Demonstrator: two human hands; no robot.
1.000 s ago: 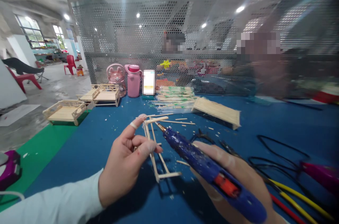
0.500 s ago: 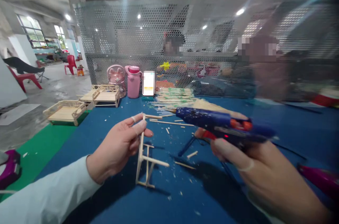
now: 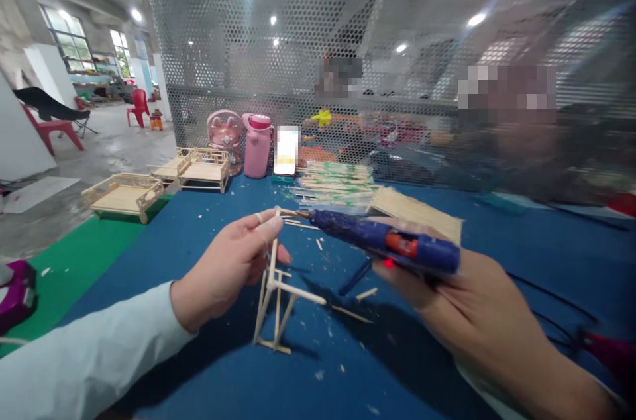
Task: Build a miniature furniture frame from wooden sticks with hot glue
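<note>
Between thumb and fingers, my left hand (image 3: 243,254) pinches the upper end of a small wooden stick frame (image 3: 298,293), which is tilted above the blue table. Wrapped round a blue glue gun (image 3: 368,234) is my right hand (image 3: 462,301); a red light glows on the gun's side. The gun's nozzle points left, close to the frame's top stick by my left fingertips; whether it touches I cannot tell. Loose stick pieces (image 3: 366,294) lie on the table below the gun.
Finished-looking stick models (image 3: 124,198) stand at the left. Behind are a pink bottle (image 3: 257,148), a lit phone (image 3: 287,152), a pile of sticks (image 3: 332,178) and a woven flat panel (image 3: 422,211). A perforated metal screen (image 3: 213,42) closes off the back, with people beyond. Black cables (image 3: 551,294) run at the right.
The glue gun has moved left, bringing its nozzle to the top of the stick frame. My left hand still holds the frame, and the whole view has shifted slightly.
</note>
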